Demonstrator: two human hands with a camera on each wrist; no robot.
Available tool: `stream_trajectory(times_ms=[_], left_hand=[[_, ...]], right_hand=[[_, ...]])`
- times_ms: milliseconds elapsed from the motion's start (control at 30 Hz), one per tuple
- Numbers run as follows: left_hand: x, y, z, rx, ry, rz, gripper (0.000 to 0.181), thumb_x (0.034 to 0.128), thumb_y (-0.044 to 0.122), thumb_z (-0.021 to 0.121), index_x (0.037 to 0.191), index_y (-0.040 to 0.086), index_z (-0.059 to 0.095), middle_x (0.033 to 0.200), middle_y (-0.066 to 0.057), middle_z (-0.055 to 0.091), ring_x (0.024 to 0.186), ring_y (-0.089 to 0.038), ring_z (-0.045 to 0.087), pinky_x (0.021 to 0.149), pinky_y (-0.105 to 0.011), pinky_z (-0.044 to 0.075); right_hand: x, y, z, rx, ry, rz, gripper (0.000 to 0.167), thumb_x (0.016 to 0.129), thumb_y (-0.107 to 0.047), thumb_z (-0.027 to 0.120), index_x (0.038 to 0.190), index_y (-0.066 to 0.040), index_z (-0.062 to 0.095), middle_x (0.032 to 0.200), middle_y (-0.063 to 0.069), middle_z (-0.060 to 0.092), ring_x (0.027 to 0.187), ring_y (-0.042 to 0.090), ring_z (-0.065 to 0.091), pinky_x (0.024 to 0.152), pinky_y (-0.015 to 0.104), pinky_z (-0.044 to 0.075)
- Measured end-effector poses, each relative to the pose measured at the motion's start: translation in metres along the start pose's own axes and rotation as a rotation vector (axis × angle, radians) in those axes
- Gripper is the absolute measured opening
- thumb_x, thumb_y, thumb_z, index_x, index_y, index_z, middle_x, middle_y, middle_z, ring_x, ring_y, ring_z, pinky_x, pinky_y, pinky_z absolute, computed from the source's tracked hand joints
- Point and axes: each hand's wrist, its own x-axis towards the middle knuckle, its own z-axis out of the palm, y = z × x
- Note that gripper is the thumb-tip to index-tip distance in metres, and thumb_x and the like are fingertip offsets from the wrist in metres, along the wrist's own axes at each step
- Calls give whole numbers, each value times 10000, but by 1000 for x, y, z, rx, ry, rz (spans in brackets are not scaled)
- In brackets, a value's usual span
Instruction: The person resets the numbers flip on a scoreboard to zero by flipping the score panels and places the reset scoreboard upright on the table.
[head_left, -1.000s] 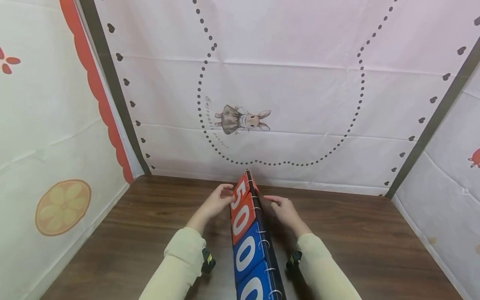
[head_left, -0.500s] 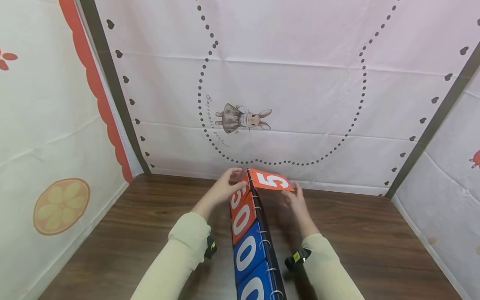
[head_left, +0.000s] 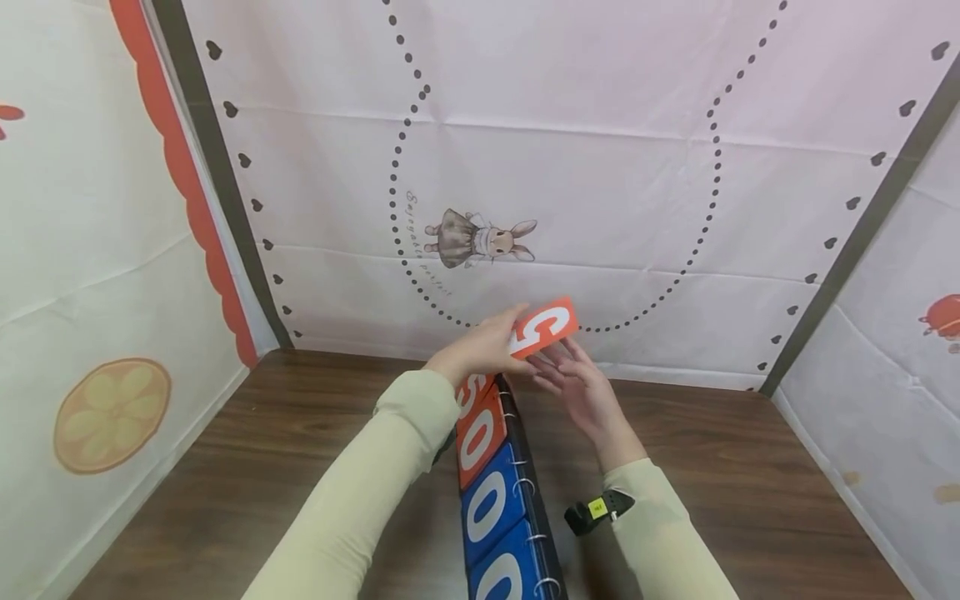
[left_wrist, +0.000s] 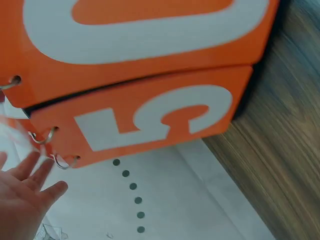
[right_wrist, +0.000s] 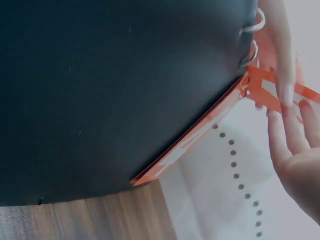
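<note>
A flip scoreboard (head_left: 483, 442) stands on the table like a tent, with red and blue number cards hung on metal rings along its black top edge. At its far end my left hand (head_left: 483, 343) pinches a raised red number card (head_left: 546, 327) with a white 5. My right hand (head_left: 592, 400) is just right of that card, fingers extended toward its lower edge; whether they touch it is unclear. In the left wrist view another red 5 card (left_wrist: 160, 120) hangs flat on the board. The right wrist view shows the board's black back panel (right_wrist: 125, 90).
The board stands on a dark wooden table (head_left: 300, 467). Behind it rises a white cloth wall (head_left: 600, 208) with a printed rabbit and dots. Further cloth walls stand at the left (head_left: 90, 275) and right (head_left: 900, 350).
A red 5 card has swung up from the right side to above the far end of the board. My left hand has moved right across the top and taken hold of it; my right hand's fingers have straightened.
</note>
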Motion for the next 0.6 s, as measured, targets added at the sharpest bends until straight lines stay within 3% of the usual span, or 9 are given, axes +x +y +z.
stream_trajectory(times_ms=[100,200,433,533,600], left_hand=[[1,1,-3,-55,23,16,1019,730,208,770,1491,202,92,1410,-124,377,1201,-263,426,952,-469,375],[-1,-2,-12,-155,77,35,1070,714,146,785,1489,212,50,1380,-177,390,1190,-297,447,956,-475,382],[-24,-19,-38,-391,202,42,1132,746,187,777,1463,311,-89,1321,-178,426,1200,-343,442,947,-493,391],[-36,-31,-44,-492,244,55,1159,748,165,775,1436,407,-125,1317,-167,427,1135,-345,485,916,-457,427],[-44,-39,-46,-525,260,68,1118,763,139,757,1444,404,-89,1326,-176,407,1076,-340,519,895,-426,446]], right_hand=[[0,0,6,-26,-73,-28,598,927,26,288,1483,-99,105,1486,200,227,1322,322,307,1082,510,162],[-1,1,6,-30,-96,-43,607,919,47,269,1481,-84,84,1492,205,201,1350,335,236,1086,531,91],[-5,10,-8,-47,-22,-1,599,930,41,284,1482,-100,97,1479,211,233,1348,343,234,1086,496,152],[-7,13,-14,-42,2,17,608,929,35,297,1483,-94,79,1474,228,230,1344,350,241,1086,493,158],[-8,15,-17,-49,20,25,607,930,27,311,1482,-98,91,1469,229,243,1336,343,266,1085,495,160]])
